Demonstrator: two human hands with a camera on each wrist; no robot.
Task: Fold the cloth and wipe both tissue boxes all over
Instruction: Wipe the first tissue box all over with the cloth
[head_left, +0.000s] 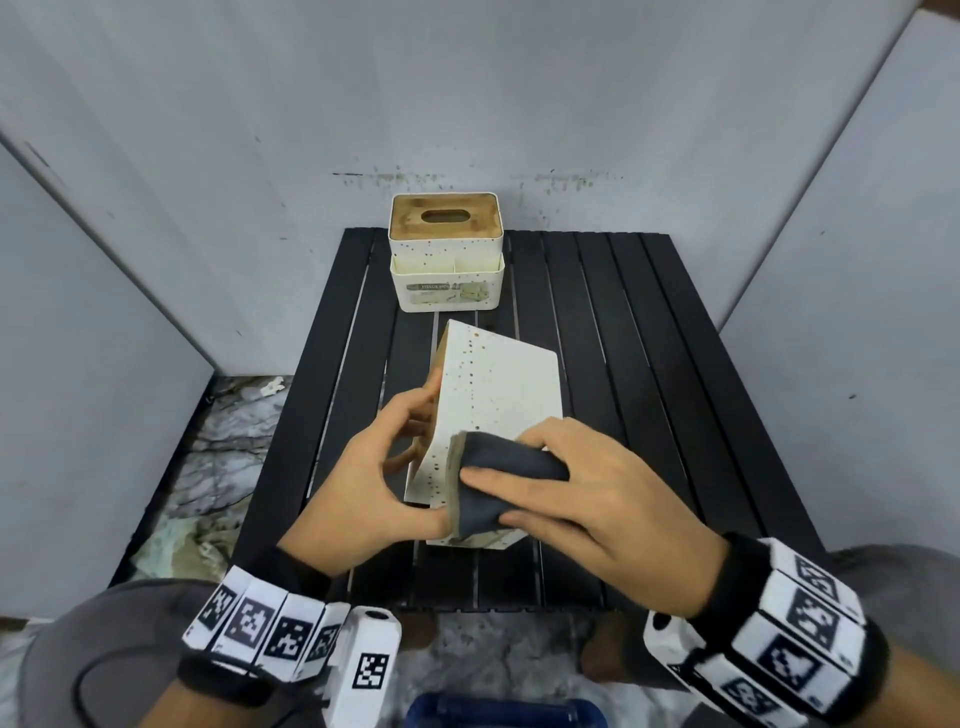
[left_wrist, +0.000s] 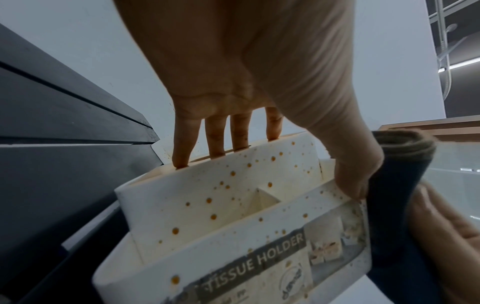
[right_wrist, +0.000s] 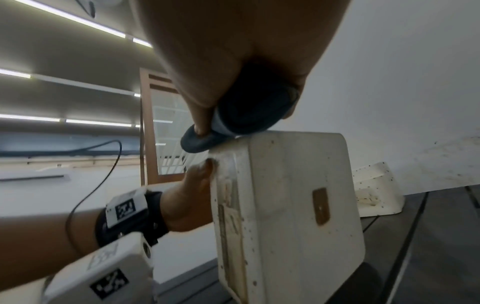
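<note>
Nearest us, our right hand (head_left: 587, 499) clasps the folded dark cloth (head_left: 498, 478) against the speckled near tissue box (head_left: 498, 395), which our left hand (head_left: 374, 483) grips, tipped on its side over the black slatted bench (head_left: 649, 364). Only the left wrist view shows four fingers (left_wrist: 215, 137) tucked into the box's pocket and the "TISSUE HOLDER" label. Farther back, the second tissue box (head_left: 447, 254) stands upright at the bench's far edge.
</note>
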